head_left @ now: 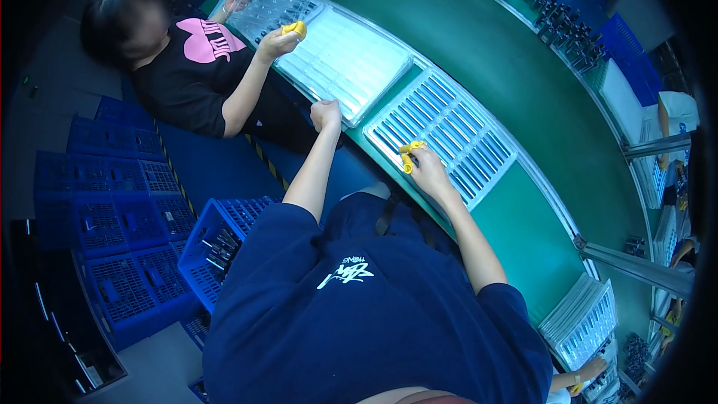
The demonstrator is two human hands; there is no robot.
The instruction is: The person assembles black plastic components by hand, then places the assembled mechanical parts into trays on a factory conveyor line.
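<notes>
My left hand (326, 114) is closed into a fist at the near edge of a white tray covered with a clear lid (345, 60); whether it grips the rim I cannot tell. My right hand (426, 168), with yellow finger cots on its fingertips, rests on the near corner of a white slotted tray (449, 135) filled with several dark slim parts. Both trays lie on the green conveyor belt (508, 75).
A person in a black shirt (187, 67) works to my left, their hand with a yellow finger cot (280, 39) on a clear tray (273, 0). Blue crates (112, 202) stand on the floor at left. More stacked trays (583, 318) lie at right.
</notes>
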